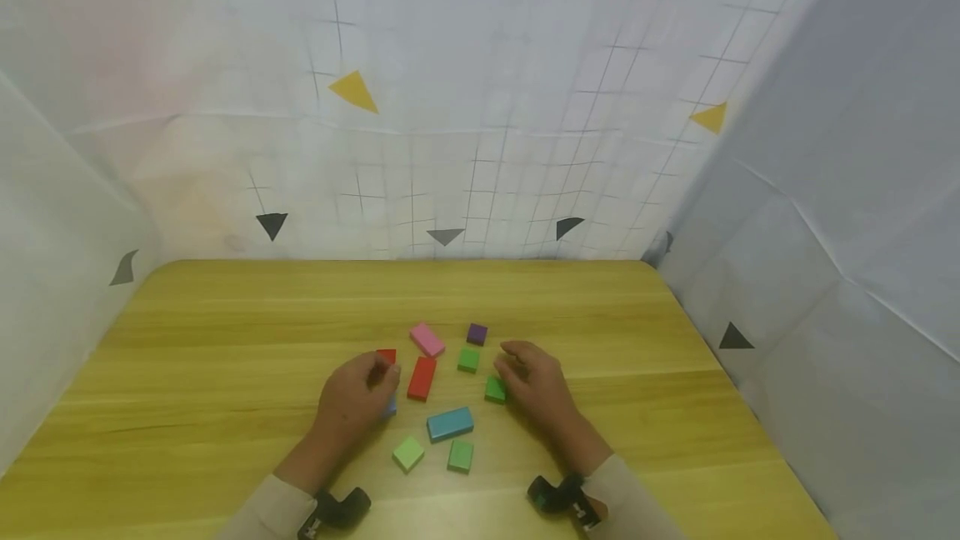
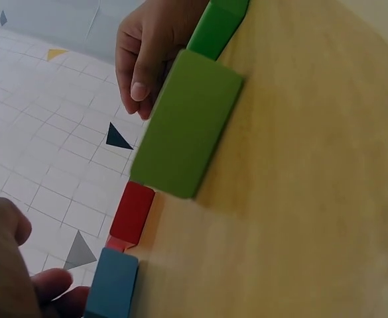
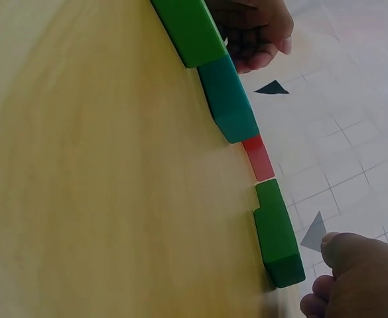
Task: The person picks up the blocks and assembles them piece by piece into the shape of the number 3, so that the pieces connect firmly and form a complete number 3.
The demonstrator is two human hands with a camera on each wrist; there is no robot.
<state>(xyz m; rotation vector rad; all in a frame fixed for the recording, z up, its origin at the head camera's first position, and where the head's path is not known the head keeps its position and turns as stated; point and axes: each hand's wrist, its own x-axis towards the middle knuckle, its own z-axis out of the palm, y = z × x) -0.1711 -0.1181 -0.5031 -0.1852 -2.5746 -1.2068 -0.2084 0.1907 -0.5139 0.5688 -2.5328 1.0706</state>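
Observation:
My left hand [image 1: 354, 394] hovers low at the left of a group of wooden blocks, its fingers loosely bent. It partly hides a red block [image 1: 387, 354] and a blue block [image 1: 391, 407]. In the left wrist view its thumb and fingers are apart, with nothing between them. On the other side, my right hand [image 1: 536, 383] is beside a green block [image 1: 495, 390], fingers relaxed and holding nothing. Between the hands lie another red block [image 1: 422, 379], a smaller green block [image 1: 468, 361] and a light-blue oblong block [image 1: 450, 424].
Farther back are a pink block [image 1: 427, 340] and a purple cube [image 1: 477, 334]. Closer to me lie a yellow-green block [image 1: 408, 454] and a pale green one [image 1: 461, 457]. White sheeting [image 1: 480, 190] stands behind the wooden table [image 1: 225, 315] and along both sides.

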